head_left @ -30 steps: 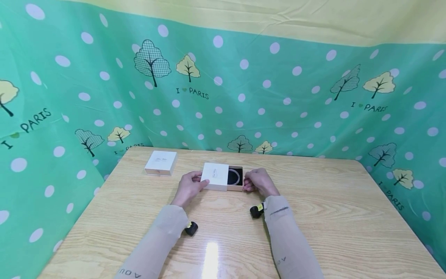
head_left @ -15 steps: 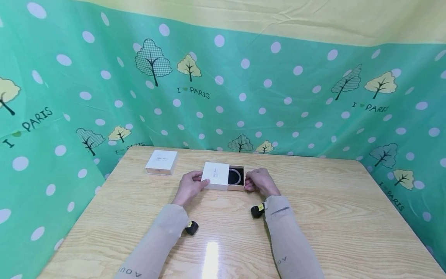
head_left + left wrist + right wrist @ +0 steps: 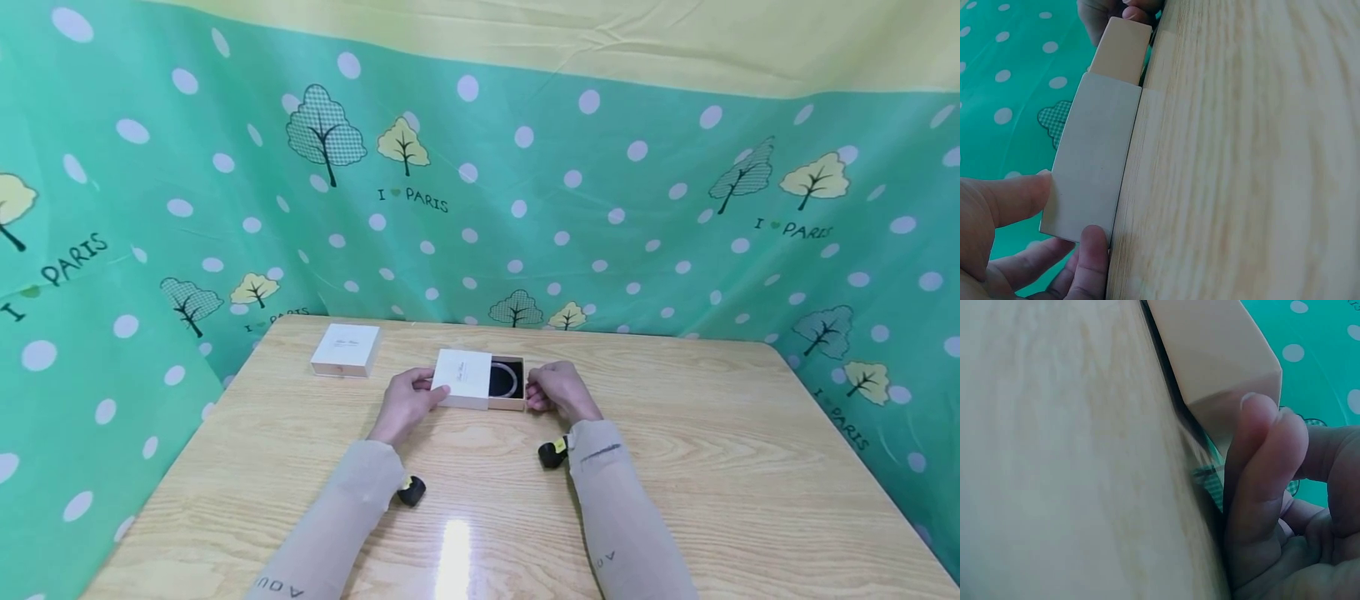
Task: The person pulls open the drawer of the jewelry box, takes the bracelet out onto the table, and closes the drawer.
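Note:
A white slide-out gift box [image 3: 462, 379] with small print lies on the table. Its tan inner drawer [image 3: 507, 405] is pulled partway out to the right. Inside, a silvery bangle [image 3: 513, 382] rests on a black lining, its left part hidden under the sleeve. My left hand [image 3: 408, 404] grips the sleeve's left end, thumb on top; in the left wrist view the thumb [image 3: 1022, 199] and fingertips hold its edges. At the drawer's outer end is my right hand [image 3: 558, 392], fingers curled and thumb against them, pinching at its end face [image 3: 1235, 403]; what lies between the fingertips is hidden.
Another white box [image 3: 346, 348], closed, stands to the left near the table's back edge. The wooden table [image 3: 750, 467] stretches wide on the right. Behind it hangs a green dotted curtain [image 3: 585, 217]. A small black camera [image 3: 552, 452] is strapped at each wrist.
The drawer has slid slightly farther right out of the sleeve, showing a little more of the bangle. Both hands keep nearly the same places.

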Available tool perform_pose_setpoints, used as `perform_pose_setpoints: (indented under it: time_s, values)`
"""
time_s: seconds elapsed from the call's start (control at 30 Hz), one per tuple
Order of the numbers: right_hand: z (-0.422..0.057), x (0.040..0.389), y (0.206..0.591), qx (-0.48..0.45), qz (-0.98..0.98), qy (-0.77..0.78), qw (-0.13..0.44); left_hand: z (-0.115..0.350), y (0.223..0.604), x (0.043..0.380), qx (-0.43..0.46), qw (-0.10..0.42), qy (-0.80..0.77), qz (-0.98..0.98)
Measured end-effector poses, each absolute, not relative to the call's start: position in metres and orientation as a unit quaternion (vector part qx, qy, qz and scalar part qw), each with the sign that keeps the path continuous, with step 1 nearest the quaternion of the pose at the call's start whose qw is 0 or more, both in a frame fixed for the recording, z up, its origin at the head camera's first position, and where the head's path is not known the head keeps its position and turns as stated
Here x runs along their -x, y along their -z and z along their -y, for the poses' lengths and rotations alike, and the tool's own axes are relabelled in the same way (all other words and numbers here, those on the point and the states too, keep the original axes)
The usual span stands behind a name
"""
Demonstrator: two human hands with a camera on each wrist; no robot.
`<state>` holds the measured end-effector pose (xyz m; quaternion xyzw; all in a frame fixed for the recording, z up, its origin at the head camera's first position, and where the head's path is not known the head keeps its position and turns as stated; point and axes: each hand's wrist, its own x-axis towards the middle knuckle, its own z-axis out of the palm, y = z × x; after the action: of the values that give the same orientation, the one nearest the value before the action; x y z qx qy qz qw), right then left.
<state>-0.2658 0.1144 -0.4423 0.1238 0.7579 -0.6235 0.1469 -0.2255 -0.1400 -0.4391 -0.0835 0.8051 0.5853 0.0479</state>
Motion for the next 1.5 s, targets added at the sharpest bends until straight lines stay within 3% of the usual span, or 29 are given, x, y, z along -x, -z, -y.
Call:
perform_pose_setpoints:
  time_s: [1.5]
  values:
    - [-0.1145,0.2649,0.4431,-0.132,-0.747,0.636,0.140,0.1412,0.4392,0.2242,0.078,0.053,-0.578,-0.811]
